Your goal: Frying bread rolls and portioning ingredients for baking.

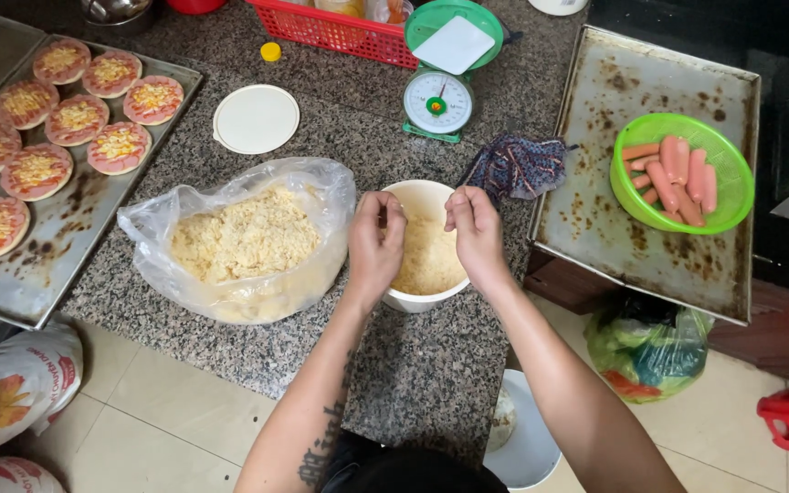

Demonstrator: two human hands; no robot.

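A white tub (425, 297) of shredded yellow cheese (429, 260) stands on the speckled granite counter (413, 365). My left hand (376, 242) and my right hand (475, 233) hover over the tub, each with fingers pinched together; I cannot tell if cheese is between them. Left of the tub lies an open clear plastic bag (239, 242) full of the same shredded cheese.
A metal tray (57, 246) of several small topped pizzas sits at the left. At the right, a worn baking tray (632, 164) carries a green bowl (682, 173) of sausages. Behind are a green kitchen scale (440, 91), white lid (256, 119), red basket (340, 32) and patterned cloth (518, 166).
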